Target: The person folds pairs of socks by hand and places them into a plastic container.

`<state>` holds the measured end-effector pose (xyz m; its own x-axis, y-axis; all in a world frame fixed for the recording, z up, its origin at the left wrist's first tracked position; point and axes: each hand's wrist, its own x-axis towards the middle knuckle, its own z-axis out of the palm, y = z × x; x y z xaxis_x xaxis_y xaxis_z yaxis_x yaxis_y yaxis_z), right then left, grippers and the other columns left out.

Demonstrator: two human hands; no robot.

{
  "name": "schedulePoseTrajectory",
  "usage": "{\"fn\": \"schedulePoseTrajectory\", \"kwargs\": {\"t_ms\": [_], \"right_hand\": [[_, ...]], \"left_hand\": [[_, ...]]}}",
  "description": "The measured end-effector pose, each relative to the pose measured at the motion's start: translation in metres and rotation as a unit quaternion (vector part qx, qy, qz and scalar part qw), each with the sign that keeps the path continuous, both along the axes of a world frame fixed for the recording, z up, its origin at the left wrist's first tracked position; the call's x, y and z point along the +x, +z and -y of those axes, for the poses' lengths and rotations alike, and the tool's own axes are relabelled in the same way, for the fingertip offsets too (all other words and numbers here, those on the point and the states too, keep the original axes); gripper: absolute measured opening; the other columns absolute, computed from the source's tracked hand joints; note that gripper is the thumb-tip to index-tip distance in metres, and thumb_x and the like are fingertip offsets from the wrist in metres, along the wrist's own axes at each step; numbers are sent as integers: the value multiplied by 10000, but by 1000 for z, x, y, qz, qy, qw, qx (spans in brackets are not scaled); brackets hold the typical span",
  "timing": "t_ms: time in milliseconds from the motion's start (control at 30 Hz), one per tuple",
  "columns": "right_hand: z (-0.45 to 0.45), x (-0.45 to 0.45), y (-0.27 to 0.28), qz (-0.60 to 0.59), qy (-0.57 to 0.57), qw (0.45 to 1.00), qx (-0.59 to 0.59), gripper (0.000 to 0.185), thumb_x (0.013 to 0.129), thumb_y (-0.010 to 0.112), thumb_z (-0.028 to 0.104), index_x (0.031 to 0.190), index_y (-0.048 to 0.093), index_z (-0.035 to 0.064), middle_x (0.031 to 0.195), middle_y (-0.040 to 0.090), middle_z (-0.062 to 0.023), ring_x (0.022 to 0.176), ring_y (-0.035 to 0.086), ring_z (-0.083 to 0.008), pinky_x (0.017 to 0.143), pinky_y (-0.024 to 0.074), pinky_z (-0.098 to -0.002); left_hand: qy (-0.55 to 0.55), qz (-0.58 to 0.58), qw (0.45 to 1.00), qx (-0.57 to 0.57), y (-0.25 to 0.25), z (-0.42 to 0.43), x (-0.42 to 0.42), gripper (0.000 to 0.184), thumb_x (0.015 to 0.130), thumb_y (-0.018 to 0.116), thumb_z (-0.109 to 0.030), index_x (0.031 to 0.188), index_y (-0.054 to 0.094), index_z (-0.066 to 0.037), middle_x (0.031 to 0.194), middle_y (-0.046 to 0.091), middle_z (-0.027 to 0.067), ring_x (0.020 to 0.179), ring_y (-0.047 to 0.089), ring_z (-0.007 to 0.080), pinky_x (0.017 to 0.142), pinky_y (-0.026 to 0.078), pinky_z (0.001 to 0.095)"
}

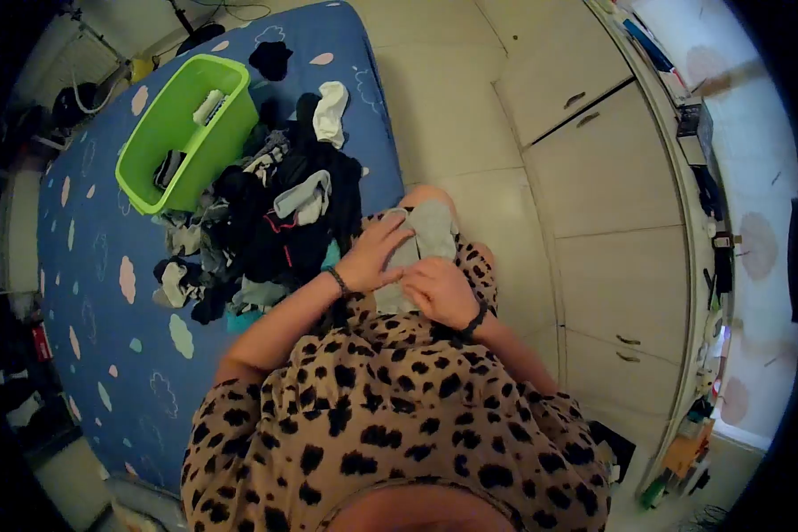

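- 2 grey socks (435, 230) lie on the lap (477, 275).
- Left hand (374, 259): fingers spread over 1.
- Right hand (443, 291): fingers curled; cannot tell whether gripping.

Room light here is dim and warm across the cabinet doors (616, 293); a cool white glare runs down the frame's right side. Dark clothes (257, 244), left of centre, lose detail in shadow. Grey fabric (434, 232) at centre resolves softly. Straight edges bow outward; corners fall black.
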<state>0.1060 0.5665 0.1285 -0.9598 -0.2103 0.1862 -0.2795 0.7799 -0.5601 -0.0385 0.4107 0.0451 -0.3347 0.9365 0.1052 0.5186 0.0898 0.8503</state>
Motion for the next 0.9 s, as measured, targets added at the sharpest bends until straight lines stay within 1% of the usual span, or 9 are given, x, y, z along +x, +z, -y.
{"fn": "schedulePoseTrajectory", "kwargs": {"t_ms": [100,200,333,400,567,667,733,800,900], "right_hand": [[-18,7,-5,-21,-249,968,-34,122,839,626,94,923,575,21,859,590,-89,750,578,-236,680,473,-323],[-43,6,-48,-9,-403,906,-125,151,908,583,139,953,563,-3,848,603,-77,753,583,-174,665,470,-283],[-49,3,-64,134,-421,863,-244,214,899,626,175,949,563,-24,799,607,-33,727,548,-81,662,442,-221],[-46,0,-66,154,-417,837,-319,210,890,628,155,979,550,-19,835,611,-57,767,560,-105,691,456,-240],[-41,-22,-28,69,-412,795,-440,209,867,667,155,911,557,-18,757,573,4,694,506,-49,631,410,-203],[-23,-30,19,22,-368,879,-304,177,832,675,111,904,558,-1,734,572,-21,675,531,-114,632,429,-252],[-7,-33,38,-100,-139,984,-53,165,789,670,60,911,570,13,792,593,-75,702,566,-228,662,458,-322],[5,-35,50,-90,-87,991,-55,165,775,666,40,909,573,13,831,594,-96,739,569,-267,684,466,-345],[5,-29,43,-77,-85,989,-89,161,762,655,7,905,581,13,883,596,-116,803,576,-298,725,474,-362]], "left_hand": [[11,-67,995,-73,2,-8,1,921,729,696,-486,1449,257,-115,1543,103,198,1393,183,421,1119,181,514],[7,-29,996,-83,17,-6,-5,736,773,693,-389,1369,377,-93,1535,150,194,1411,158,397,1118,204,490],[120,118,984,53,15,-5,-19,418,826,673,-252,1165,524,-59,1427,369,169,1270,427,301,1007,377,392],[248,311,915,66,13,-2,-21,158,874,627,-149,968,561,-40,1182,564,85,950,568,143,806,451,260],[237,325,910,97,24,1,-11,131,921,575,-160,987,581,-46,948,606,-1,811,538,76,728,439,223],[191,505,833,118,58,-8,6,231,938,567,-199,1136,565,-81,988,587,-20,890,540,84,771,468,264],[59,737,645,194,72,-11,19,419,956,528,-323,1307,467,-101,1256,534,53,1117,548,214,928,466,381],[0,738,640,213,61,-9,21,512,961,489,-386,1387,386,-121,1361,463,53,1195,501,249,968,443,433],[18,810,525,262,61,-11,28,471,971,479,-258,1406,349,-135,1382,453,62,1217,490,246,981,439,431]]}}
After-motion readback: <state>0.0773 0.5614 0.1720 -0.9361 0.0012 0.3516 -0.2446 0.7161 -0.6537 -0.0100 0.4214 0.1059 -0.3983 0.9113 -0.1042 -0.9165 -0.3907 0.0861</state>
